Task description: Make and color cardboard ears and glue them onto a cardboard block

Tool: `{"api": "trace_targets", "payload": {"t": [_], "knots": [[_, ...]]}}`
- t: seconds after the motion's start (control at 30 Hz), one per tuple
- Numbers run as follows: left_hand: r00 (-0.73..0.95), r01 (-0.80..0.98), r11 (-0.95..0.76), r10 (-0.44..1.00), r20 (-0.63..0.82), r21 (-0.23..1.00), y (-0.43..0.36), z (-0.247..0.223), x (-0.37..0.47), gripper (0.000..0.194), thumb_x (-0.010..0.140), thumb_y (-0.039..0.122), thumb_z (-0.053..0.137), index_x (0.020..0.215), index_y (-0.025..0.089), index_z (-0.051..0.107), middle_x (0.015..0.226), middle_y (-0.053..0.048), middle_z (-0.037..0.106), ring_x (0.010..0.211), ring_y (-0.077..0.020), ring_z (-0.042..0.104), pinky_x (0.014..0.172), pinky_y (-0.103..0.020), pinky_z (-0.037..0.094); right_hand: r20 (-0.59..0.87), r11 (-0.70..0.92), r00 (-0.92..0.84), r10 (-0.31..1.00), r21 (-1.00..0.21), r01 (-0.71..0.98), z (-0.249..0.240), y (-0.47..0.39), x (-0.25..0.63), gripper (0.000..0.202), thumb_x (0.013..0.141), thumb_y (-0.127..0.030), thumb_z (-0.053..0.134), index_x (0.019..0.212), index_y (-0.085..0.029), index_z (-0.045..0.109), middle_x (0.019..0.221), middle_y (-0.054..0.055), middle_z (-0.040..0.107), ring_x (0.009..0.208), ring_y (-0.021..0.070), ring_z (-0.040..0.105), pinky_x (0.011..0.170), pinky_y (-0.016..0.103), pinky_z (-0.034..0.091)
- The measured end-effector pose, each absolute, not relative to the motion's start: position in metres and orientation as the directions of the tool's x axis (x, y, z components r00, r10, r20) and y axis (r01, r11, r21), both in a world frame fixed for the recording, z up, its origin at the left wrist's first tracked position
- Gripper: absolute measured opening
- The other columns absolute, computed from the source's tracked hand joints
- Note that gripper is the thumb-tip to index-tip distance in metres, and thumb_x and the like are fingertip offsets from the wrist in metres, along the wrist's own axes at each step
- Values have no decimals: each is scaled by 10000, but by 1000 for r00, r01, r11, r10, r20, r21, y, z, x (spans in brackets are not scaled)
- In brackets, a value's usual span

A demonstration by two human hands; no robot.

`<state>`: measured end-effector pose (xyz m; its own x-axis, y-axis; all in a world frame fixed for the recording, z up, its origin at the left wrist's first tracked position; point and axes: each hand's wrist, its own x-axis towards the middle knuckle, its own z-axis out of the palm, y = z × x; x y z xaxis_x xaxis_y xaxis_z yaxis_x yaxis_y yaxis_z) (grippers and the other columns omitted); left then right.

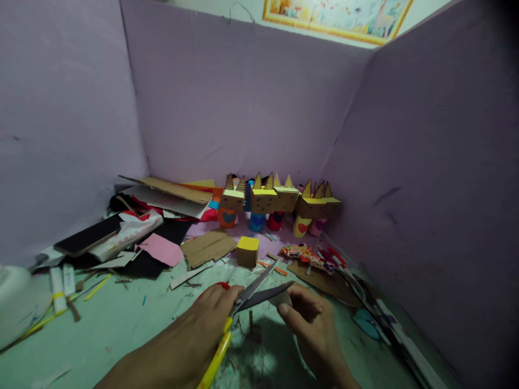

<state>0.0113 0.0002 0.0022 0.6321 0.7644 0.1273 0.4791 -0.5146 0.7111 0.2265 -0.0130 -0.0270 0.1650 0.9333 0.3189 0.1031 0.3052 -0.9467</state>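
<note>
Scissors (219, 356) with yellow and red on their handles have their blades apart, pointing up and right. My left hand (203, 319) is closed around them near the pivot. At the right, my right hand (314, 324) pinches a small pale piece (280, 298) between thumb and fingers, beside the lower blade. The blade's tip partly covers this piece. Beyond the blades stands a small cardboard box (247, 253) with a yellow top.
Cardboard animal figures (263, 202) stand along the back. Cardboard, pink paper (162, 249) and black sheets lie at left, near a white container (20, 302). Patterned cloth (306, 255) and pens lie at right. Purple walls (251, 102) enclose the table.
</note>
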Motion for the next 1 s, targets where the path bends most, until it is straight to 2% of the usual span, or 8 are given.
{"api": "trace_targets", "payload": {"t": [0.1, 0.2, 0.4, 0.63, 0.73, 0.87, 1.0], "knots": [[613, 526, -533, 778, 139, 663, -8, 10, 12, 619, 714, 151, 394, 1321, 273, 375, 1263, -75, 520, 1168, -274, 453, 968, -439, 369, 352, 326, 148, 924, -929, 173, -24, -15, 225, 166, 678, -313, 620, 615, -161, 599, 573, -13, 451, 526, 127, 414, 482, 228, 341], [631, 490, -573, 753, 186, 657, -14, 14, 12, 613, 716, 141, 374, 1315, 271, 384, 1249, -80, 536, 1127, -272, 491, 943, -425, 391, 390, 360, 121, 913, -908, 216, -23, -16, 223, 151, 699, -281, 597, 611, -159, 594, 570, -17, 440, 514, 119, 405, 466, 219, 331], [614, 504, -614, 749, 248, 607, -14, 6, 12, 620, 697, 125, 377, 1305, 243, 397, 1231, -101, 555, 1083, -269, 524, 918, -418, 402, 457, 420, 94, 884, -867, 268, -25, -16, 221, 67, 676, -203, 595, 622, -164, 603, 570, -17, 490, 502, 116, 433, 455, 213, 334], [643, 549, -601, 748, 166, 580, -3, -1, 16, 603, 701, 115, 397, 1289, 243, 428, 1191, -107, 588, 1023, -270, 564, 859, -416, 438, 454, 423, 61, 889, -865, 270, -23, -17, 223, 87, 689, -203, 593, 614, -158, 603, 566, -15, 500, 515, 124, 463, 467, 215, 344], [638, 557, -574, 758, 132, 600, -1, 2, 18, 519, 736, 125, 404, 1239, 229, 484, 1132, -104, 621, 993, -260, 577, 851, -398, 446, 459, 434, 36, 888, -860, 268, -20, -17, 223, 115, 691, -195, 593, 583, -158, 587, 559, -20, 478, 527, 125, 461, 482, 215, 345], [634, 491, -552, 757, 158, 674, 1, 0, 20, 420, 757, 147, 441, 1157, 225, 543, 1075, -84, 648, 959, -242, 586, 851, -370, 446, 467, 444, 20, 884, -853, 274, -18, -18, 224, 116, 687, -181, 588, 573, -159, 581, 559, -15, 492, 540, 131, 473, 504, 221, 354], [635, 500, -555, 757, 154, 665, 2, -2, 19, 411, 754, 140, 450, 1144, 230, 544, 1085, -82, 645, 967, -238, 580, 850, -357, 445, 474, 452, 6, 880, -842, 295, -19, -18, 225, 109, 681, -177, 583, 573, -162, 583, 560, -14, 510, 540, 131, 479, 501, 218, 349]]}}
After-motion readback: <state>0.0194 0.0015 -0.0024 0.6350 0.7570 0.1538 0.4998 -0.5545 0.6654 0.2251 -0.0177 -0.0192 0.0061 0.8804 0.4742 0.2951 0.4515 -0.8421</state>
